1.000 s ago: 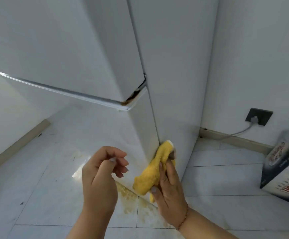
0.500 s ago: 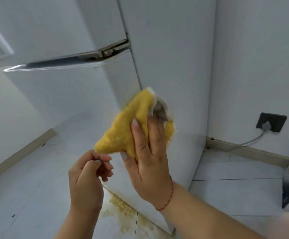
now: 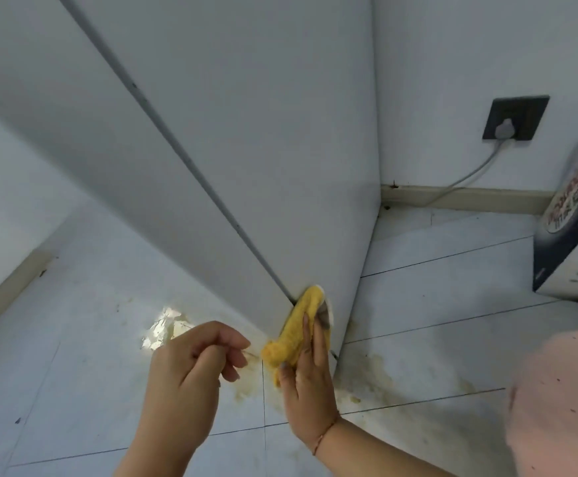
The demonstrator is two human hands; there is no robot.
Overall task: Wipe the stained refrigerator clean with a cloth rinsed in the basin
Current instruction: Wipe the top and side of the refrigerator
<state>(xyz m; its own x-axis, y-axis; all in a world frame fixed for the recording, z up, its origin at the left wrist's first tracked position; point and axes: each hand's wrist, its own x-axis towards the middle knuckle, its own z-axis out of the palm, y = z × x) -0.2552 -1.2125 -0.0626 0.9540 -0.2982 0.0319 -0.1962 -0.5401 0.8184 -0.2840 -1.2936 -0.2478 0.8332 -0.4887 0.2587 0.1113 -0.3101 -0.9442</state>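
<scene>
**Cloth Low on the Fridge Corner**

Down at the bottom corner of the white refrigerator (image 3: 263, 149) now. Right hand (image 3: 310, 380) pressing the yellow cloth (image 3: 298, 328) flat against the side panel, just beside the dark door seam, fingers laid long over the fabric with the thumb tucked round its lower edge. Cloth bunched, a white-grey underside peeking out at the top right. Left hand (image 3: 187, 376) hovering just left of the cloth, apart from it, fingers curled in toward the thumb, holding nothing visible. Yellowish stains (image 3: 373, 373) spread across the tiled floor (image 3: 453, 304) round the fridge base. Behind, a dark wall socket (image 3: 518, 115) with a grey plug and cable trailing down. At right edge, a printed carton (image 3: 577, 242), partly out of view.
</scene>
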